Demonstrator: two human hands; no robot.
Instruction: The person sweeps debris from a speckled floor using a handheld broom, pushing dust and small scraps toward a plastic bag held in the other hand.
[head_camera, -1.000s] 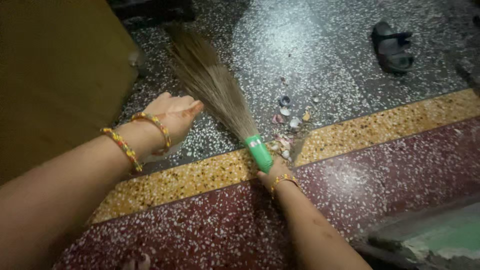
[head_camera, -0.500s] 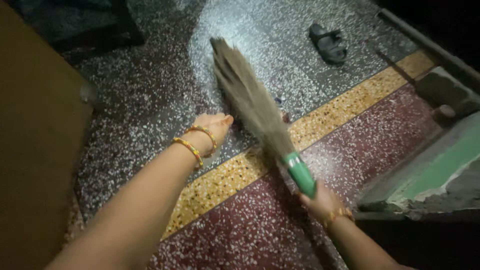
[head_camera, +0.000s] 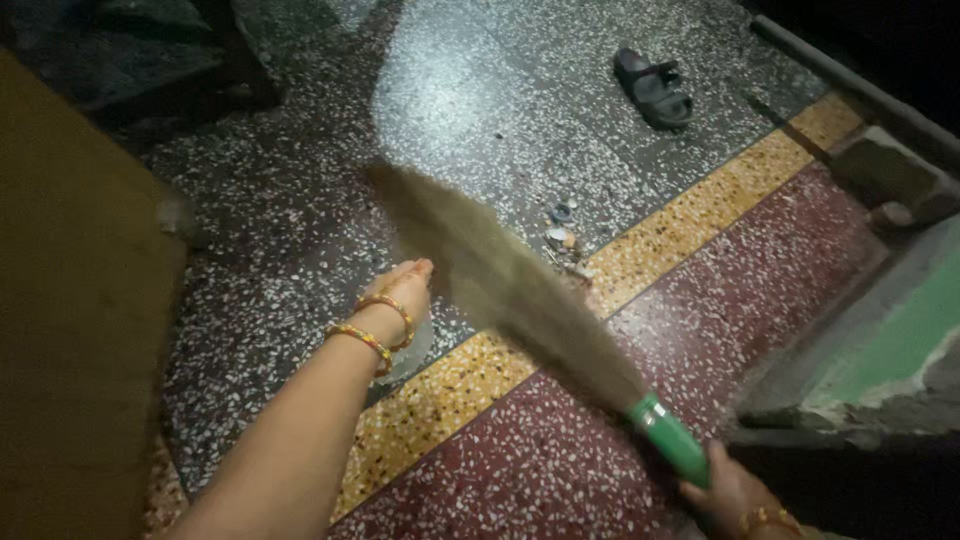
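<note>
My right hand, low at the right edge, is closed around the green plastic handle of a grass broom. Its long tan bristles are motion-blurred and slant up and left across the speckled floor. My left hand, with two beaded bangles at the wrist, reaches out just left of the bristles with its fingers together. A pale patch shows under it, and whether it holds anything is unclear. A small pile of litter scraps lies just right of the bristles, near the yellow band.
The floor is grey terrazzo with a yellow band and a red section. A dark sandal lies at the far side. A green-topped concrete ledge stands at right, and a brown panel at left.
The broom has swung left and lower, uncovering the litter pile. My right hand has drawn back towards the bottom right. My left hand has come slightly nearer.
</note>
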